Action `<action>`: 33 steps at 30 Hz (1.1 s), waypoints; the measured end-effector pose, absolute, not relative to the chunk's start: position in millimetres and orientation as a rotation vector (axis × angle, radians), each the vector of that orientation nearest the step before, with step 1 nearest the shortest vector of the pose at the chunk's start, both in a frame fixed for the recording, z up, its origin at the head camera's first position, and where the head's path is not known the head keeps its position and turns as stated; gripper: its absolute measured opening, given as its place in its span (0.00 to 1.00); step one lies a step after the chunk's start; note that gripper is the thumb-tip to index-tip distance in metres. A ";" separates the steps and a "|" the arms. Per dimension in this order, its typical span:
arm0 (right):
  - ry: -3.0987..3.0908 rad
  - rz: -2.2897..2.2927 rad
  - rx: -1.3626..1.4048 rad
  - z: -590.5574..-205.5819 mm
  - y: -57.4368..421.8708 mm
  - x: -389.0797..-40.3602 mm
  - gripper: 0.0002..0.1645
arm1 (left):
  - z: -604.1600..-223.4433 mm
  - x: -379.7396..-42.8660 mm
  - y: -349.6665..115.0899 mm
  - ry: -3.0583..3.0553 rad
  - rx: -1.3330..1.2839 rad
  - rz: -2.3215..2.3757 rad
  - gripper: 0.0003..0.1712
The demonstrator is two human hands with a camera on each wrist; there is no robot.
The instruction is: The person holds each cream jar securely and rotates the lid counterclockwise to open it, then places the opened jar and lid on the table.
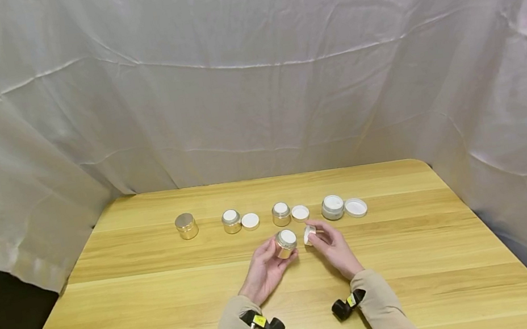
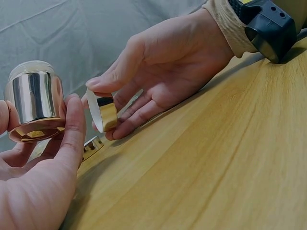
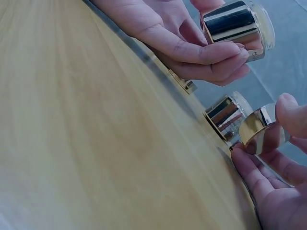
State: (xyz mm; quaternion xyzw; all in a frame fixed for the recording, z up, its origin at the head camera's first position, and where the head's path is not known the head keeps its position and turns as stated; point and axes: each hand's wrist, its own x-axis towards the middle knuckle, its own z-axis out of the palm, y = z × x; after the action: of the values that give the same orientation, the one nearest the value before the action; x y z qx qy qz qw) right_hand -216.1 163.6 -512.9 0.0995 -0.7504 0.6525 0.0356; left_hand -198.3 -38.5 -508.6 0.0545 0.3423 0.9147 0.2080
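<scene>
One pale, creased curtain (image 1: 259, 102) is hung beyond the held jar (image 1: 284, 250), and beneath that jar a wood-grained bench (image 1: 162, 307) is seen. Both hands are occupied: the held jar is gripped by the left hand (image 1: 266, 271), and a loose lid (image 1: 308, 235) is pinched by the right hand (image 1: 336, 249). Beyond the held jar and to its right, a wide grey jar (image 1: 333, 208) is set uncovered. Well to its left, a closed gold jar (image 1: 186, 227) is stood; nearer on that side a first open jar (image 1: 232, 223) is placed, and a second open jar (image 1: 281, 217) directly beyond. The held jar is finished in mirror-bright gold, with a translucent neck and a white face at the top. It is held above the bench by thumb and fingers, left of the right hand. The loose lid, gold outside and white within, is held just right of the held jar, apart from it, its white side turned toward the jar.
</scene>
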 end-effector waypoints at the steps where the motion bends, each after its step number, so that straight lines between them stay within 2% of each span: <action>1: -2.296 2.020 0.295 -513.2 163.4 -216.2 0.25 | -508.5 -198.4 -38.5 0.955 0.149 2.544 0.21; 6: -2.286 2.050 0.199 -514.5 161.2 -216.6 0.27 | -508.1 -199.1 -38.2 0.973 0.145 2.544 0.27; 10: -2.337 1.942 0.149 -515.3 158.5 -215.9 0.29 | -508.7 -199.2 -37.9 0.978 0.172 2.570 0.27; 18: -2.362 1.766 0.219 -516.5 157.5 -214.2 0.36 | -509.1 -198.9 -38.4 1.011 0.189 2.576 0.30; 23: -2.337 1.718 0.309 -519.7 157.5 -215.1 0.37 | -508.3 -198.9 -38.3 1.025 0.179 2.570 0.31; 33: -2.407 1.448 0.310 -519.9 155.4 -213.6 0.38 | -507.6 -198.8 -38.1 1.023 0.183 2.571 0.30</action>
State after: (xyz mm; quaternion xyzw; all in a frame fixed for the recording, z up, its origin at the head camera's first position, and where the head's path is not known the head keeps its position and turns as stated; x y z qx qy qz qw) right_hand -213.6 155.4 -519.9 0.1085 -0.8411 0.5061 0.1571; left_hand -198.8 -38.1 -507.6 0.0649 0.3626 0.9114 0.1835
